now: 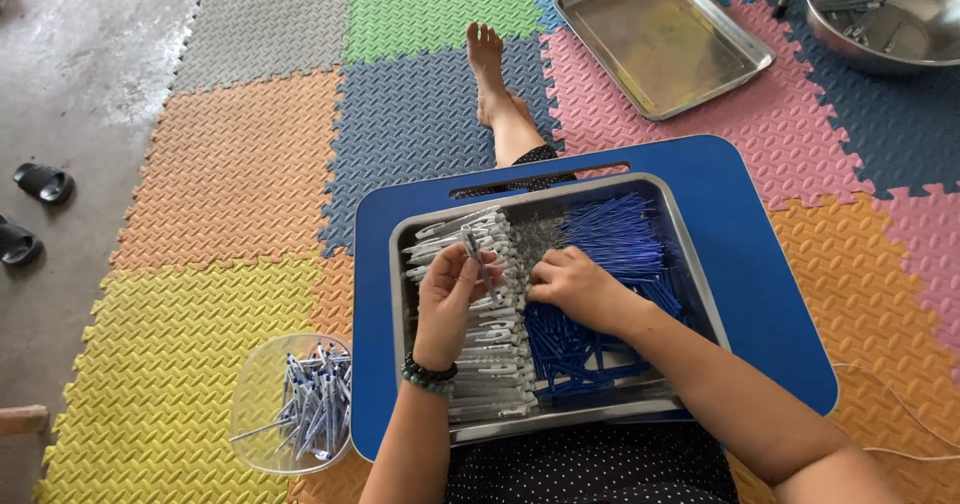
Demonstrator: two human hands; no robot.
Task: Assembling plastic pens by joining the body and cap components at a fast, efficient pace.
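Observation:
A steel tray rests on a blue lap table across my legs. It holds a row of white pen barrels on the left, blue refills on the right and a pile of small springs at the back. My left hand holds one grey-white pen barrel upright over the white row. My right hand lies palm down on the blue refills, its fingers curled at the pile's edge; what they pinch is hidden.
A clear plastic bowl with several assembled pens sits on the foam mat at my left. An empty steel tray and a steel bowl lie at the far right. My bare foot stretches ahead. Dark sandals lie on the concrete.

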